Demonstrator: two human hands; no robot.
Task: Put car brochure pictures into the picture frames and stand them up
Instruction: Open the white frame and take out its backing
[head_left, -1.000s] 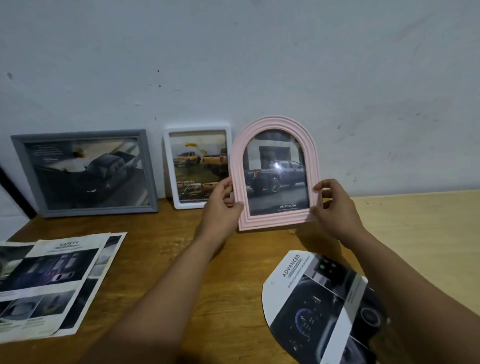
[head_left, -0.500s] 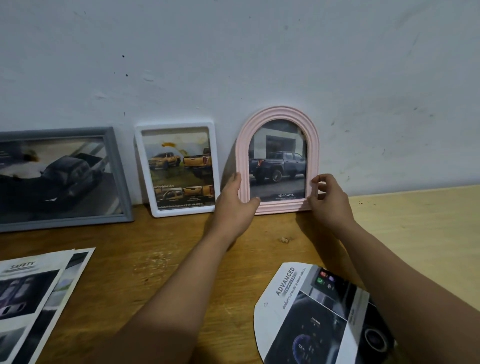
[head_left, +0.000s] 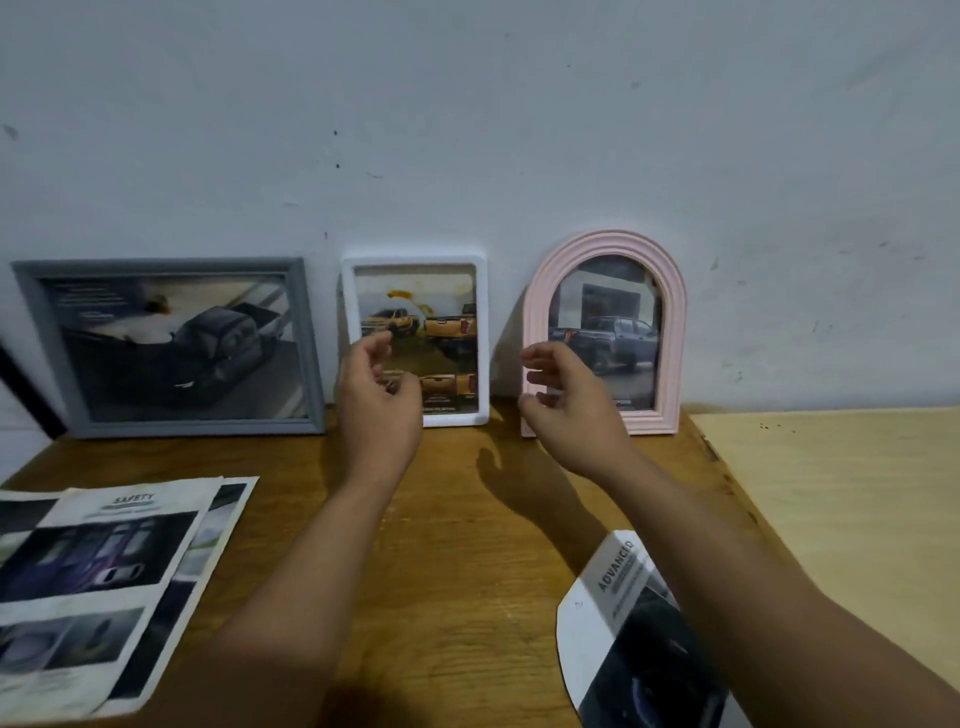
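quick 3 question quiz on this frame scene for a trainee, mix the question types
1. True or false: the left hand holds the white frame.
2. Which frame stands furthest right against the wall? A) grey frame B) white frame C) pink arched frame
3. Fill in: the cut brochure page near the right hand's forearm is headed "____".

Key: 1 false, both hands are off the frames; 2 C; 3 ADVANCED.
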